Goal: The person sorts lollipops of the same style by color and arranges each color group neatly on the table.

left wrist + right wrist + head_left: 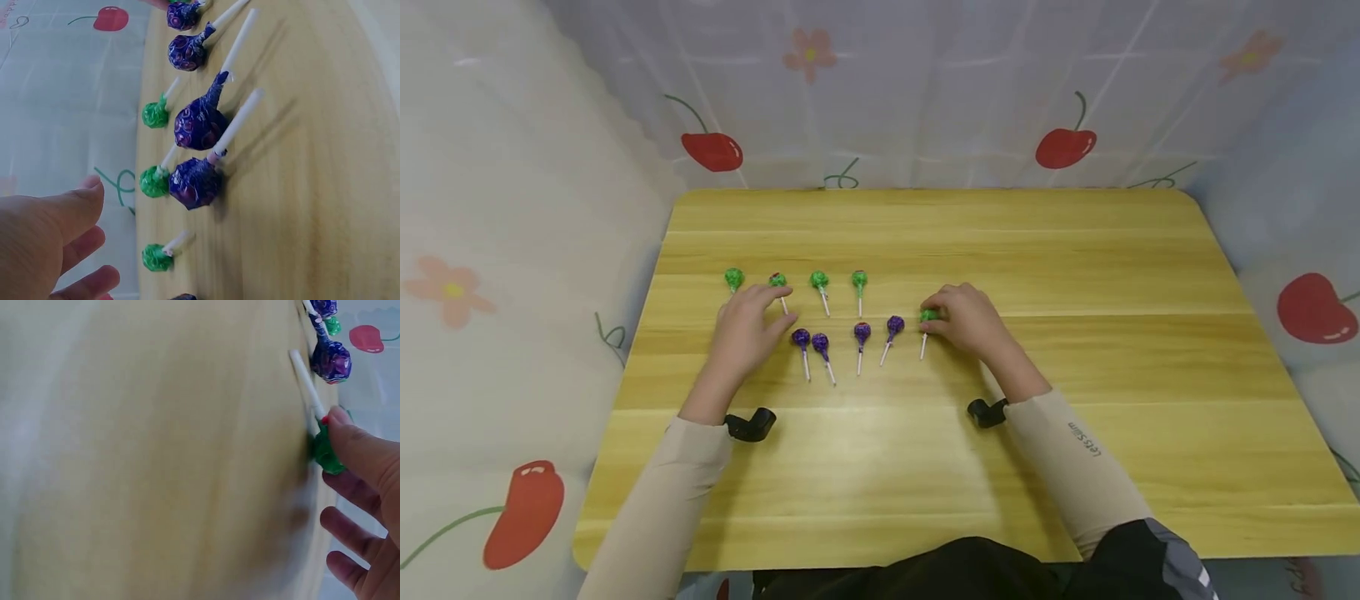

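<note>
My right hand (970, 321) pinches a green-wrapped lollipop (326, 451) by its head between thumb and index finger, its white stick pointing toward me. The other right fingers are spread apart. My left hand (748, 325) is over the left end of the lollipops, thumb and fingers apart with nothing between them. Close by its fingertips is a green lollipop (778, 280), and another green one (733, 278) is partly hidden behind the hand. Two more green lollipops (819, 280) continue that back row. Nearer me lie several purple lollipops (862, 332); one purple head (183, 297) shows at the left wrist view's bottom edge.
The lollipops lie on a light wooden table (880, 467). A curtain with cherries and flowers (925, 92) hangs behind the table and along both sides. Black camera mounts (752, 425) jut from both wrists above the tabletop.
</note>
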A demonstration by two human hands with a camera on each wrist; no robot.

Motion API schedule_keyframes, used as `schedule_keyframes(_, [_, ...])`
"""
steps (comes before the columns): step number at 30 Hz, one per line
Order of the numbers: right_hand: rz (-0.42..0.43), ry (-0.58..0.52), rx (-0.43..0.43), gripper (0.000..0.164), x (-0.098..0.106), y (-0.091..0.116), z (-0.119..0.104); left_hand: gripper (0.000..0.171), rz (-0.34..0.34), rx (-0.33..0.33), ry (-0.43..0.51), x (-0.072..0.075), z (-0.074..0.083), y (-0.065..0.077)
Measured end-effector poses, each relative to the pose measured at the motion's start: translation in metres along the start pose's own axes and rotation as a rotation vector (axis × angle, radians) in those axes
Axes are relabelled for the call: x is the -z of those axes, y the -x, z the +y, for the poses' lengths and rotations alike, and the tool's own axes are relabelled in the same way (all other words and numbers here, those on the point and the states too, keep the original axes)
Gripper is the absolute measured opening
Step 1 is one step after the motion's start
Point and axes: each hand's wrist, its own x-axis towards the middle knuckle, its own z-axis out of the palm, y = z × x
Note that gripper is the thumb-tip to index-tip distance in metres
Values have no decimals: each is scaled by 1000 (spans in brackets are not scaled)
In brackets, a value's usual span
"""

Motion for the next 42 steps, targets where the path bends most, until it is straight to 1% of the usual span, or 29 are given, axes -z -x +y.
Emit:
schedule_keyframes(2, [12, -21, -6, 32, -3, 0, 1, 44, 12, 10, 12, 0, -5, 4])
schedule_keyframes(7, [17, -67, -9, 31, -6, -1, 3, 44, 44, 36, 21, 3, -15, 14])
schedule_keyframes(11, [-12, -83, -16, 32, -4, -2, 5, 43, 50, 64, 19, 5, -22, 21])
schedule_keyframes(13, [-26, -101, -16, 33, 0, -6, 5, 43, 48, 77, 20, 7, -25, 24])
schedule_keyframes(15, [-28, -138, -16, 34, 7, -15, 3, 43, 46, 91, 21, 8, -29, 27])
schedule_keyframes(19, [-9, -198, -5, 34, 20, -40, 0, 43, 47, 116, 32, 7, -36, 29])
schedule_keyframes(22, [-15, -216, -13, 33, 22, -58, -2, 42, 44, 137, 36, 6, -40, 30])
schedule_keyframes(25, [-33, -214, -34, 34, 19, -72, -1, 42, 41, 152, 40, 6, -42, 30])
schedule_keyframes(28, [-43, -203, -45, 35, 15, -78, 4, 43, 47, 162, 46, 4, -41, 30])
schedule_keyframes(34, [-24, -116, -82, 37, 14, -70, 20, 47, 25, 143, 55, -4, -34, 20])
schedule_keyframes(37, [-28, -111, -83, 38, 17, -66, 24, 47, 18, 136, 58, -6, -32, 14])
schedule_keyframes(42, [-47, -115, -80, 39, 22, -63, 25, 48, 12, 141, 40, -10, -33, 6])
